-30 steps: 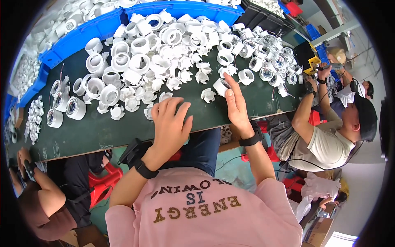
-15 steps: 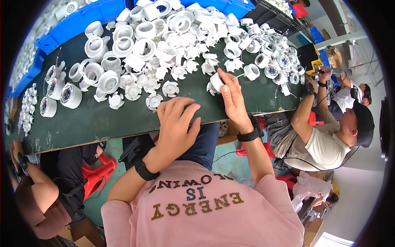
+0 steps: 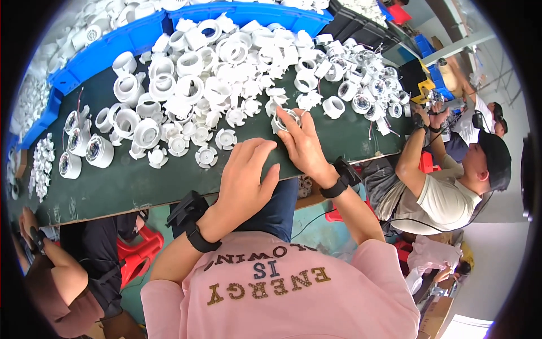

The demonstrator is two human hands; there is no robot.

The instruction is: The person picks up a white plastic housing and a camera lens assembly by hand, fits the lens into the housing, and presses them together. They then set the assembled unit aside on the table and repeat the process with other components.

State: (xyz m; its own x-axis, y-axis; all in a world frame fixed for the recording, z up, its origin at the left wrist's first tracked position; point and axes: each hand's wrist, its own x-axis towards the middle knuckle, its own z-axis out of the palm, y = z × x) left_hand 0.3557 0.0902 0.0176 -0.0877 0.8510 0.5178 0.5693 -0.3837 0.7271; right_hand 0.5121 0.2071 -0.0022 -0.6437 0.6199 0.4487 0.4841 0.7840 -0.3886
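Note:
My right hand (image 3: 305,148) is closed around a white round plastic housing (image 3: 286,122), just above the table near the front of the pile. The housing's circular face is turned upward, and the fingers hide part of it. My left hand (image 3: 247,179) hovers empty at the table's front edge, thumb apart from loosely bent fingers. A white flanged part (image 3: 206,156) lies beyond it on the dark green table (image 3: 130,186). Past my right hand, a loose white ring (image 3: 333,107) rests beside a cluster of round units with glossy faces (image 3: 361,103).
A large heap of white rings (image 3: 189,88) and flanged parts fills the table's middle. Blue bins (image 3: 118,48) and a black bin (image 3: 361,25) line the back. Several lens-faced units (image 3: 99,151) stand at left. A co-worker (image 3: 451,164) sits at right; another person's arm (image 3: 62,271) shows at left.
My right hand has shifted slightly left and turned the housing, so its round face now shows. My left hand has moved slightly nearer to me. The whole view has shifted a little.

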